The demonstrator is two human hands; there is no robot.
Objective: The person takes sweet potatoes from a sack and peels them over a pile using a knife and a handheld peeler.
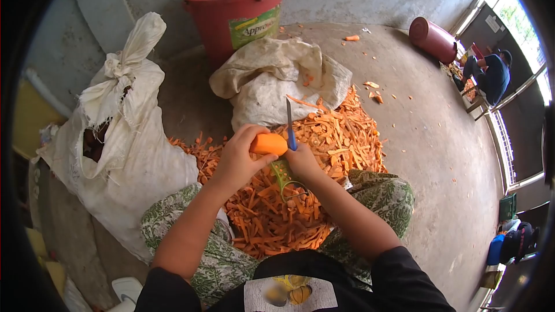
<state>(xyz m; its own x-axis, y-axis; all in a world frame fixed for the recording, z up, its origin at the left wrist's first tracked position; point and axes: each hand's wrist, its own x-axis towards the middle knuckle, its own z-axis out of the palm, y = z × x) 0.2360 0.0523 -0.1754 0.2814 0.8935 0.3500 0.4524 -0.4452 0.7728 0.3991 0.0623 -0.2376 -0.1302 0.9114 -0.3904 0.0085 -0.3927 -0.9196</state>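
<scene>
My left hand (241, 159) is closed around a peeled orange root, which looks like a carrot (269, 144). Just to its right, my right hand (303, 162) grips a knife (291, 134) by its blue handle, the blade pointing up and away from me. The knife is close beside the carrot's right end; whether they touch I cannot tell. Beneath both hands a large heap of orange peelings (277, 219) spreads between my legs and beyond. Something green with thin stems (281, 174) lies on the heap below my right hand.
A tied white sack (124, 167) stands at the left. Beyond the heap lie a crumpled sack (266, 92) and a red bucket (217, 29). A dark red container (432, 40) lies tipped over at the back right, near a seated person (496, 78).
</scene>
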